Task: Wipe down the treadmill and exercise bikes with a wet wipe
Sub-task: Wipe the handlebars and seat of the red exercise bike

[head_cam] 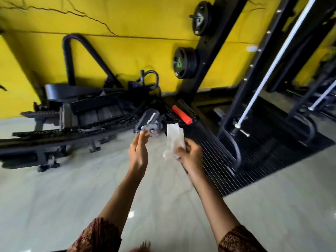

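Observation:
My right hand (190, 153) grips a crumpled white wet wipe (173, 139), which sticks up and to the left out of the fist. My left hand (139, 151) is held beside it with the fingers relaxed and straight, holding nothing. Both hands hover above the pale floor in front of a dismantled black treadmill (72, 117) that lies against the yellow wall, its grey motor (149, 122) just beyond my left fingertips. The wipe is not touching any machine.
A black ribbed rubber mat (254, 157) lies to the right under a black weight rack (209, 51) carrying plates (185, 62). A red-handled bar (181, 113) lies at the mat's far edge. White cables (272, 66) run diagonally on the right.

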